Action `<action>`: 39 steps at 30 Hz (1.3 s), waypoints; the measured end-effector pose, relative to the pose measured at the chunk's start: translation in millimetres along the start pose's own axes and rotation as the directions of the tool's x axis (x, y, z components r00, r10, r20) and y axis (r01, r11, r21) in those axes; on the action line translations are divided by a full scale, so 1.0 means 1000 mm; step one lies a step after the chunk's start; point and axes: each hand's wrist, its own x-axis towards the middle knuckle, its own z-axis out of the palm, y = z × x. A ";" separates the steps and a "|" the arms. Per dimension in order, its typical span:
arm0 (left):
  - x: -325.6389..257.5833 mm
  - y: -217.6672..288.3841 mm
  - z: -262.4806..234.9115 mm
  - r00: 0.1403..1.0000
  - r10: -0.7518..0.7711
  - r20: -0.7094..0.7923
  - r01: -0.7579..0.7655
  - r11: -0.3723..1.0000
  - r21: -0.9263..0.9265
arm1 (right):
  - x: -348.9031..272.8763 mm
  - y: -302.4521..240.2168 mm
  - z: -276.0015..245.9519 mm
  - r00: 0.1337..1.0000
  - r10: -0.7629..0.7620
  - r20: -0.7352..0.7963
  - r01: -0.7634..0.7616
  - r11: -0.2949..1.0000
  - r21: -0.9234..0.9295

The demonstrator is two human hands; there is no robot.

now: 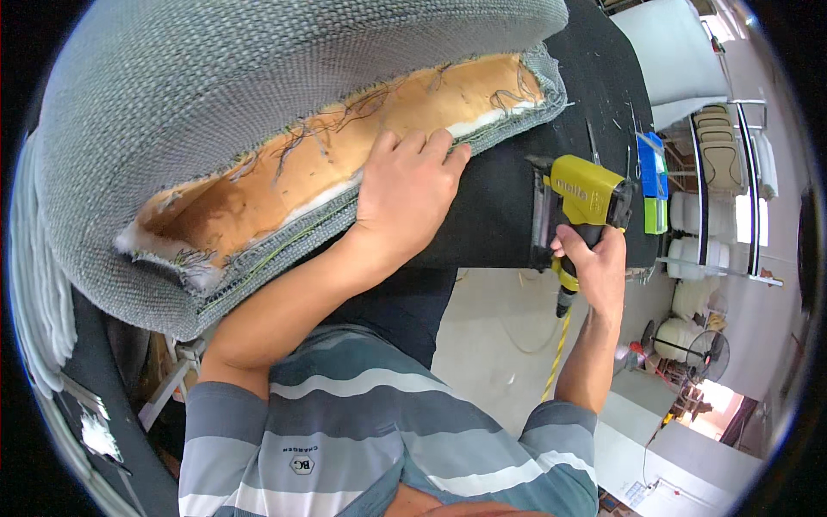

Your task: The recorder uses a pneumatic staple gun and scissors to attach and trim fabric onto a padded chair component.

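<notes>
Bright indoor light, fisheye-bent edges, black corners

We seem to be in an upholstery workshop: a yellow air stapler, a black worktable, a grey fabric-covered piece with frayed threads, cushions stacked on a rack

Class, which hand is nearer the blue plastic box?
Right. The right hand, gripping the yellow nail gun, is left of the blue plastic box; the left hand is much farther left, on the upholstered piece.
</notes>
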 end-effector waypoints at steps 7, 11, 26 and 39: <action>0.004 0.000 0.001 1.000 -0.023 -0.004 0.023 0.999 -0.024 | 0.020 -0.010 0.022 0.996 -0.067 0.059 0.059 0.989 0.138; 0.003 0.000 0.001 0.999 -0.032 -0.027 0.030 0.998 -0.058 | 0.027 -0.015 0.027 0.997 -0.038 0.073 0.024 0.983 0.184; 0.004 -0.001 -0.001 0.999 -0.047 -0.004 0.047 0.995 -0.089 | 0.031 -0.009 0.036 0.995 -0.060 0.085 0.051 0.993 0.103; 0.002 -0.001 0.000 0.998 -0.059 0.008 0.059 0.994 -0.089 | 0.025 -0.017 0.043 0.992 -0.086 0.094 0.074 0.989 0.129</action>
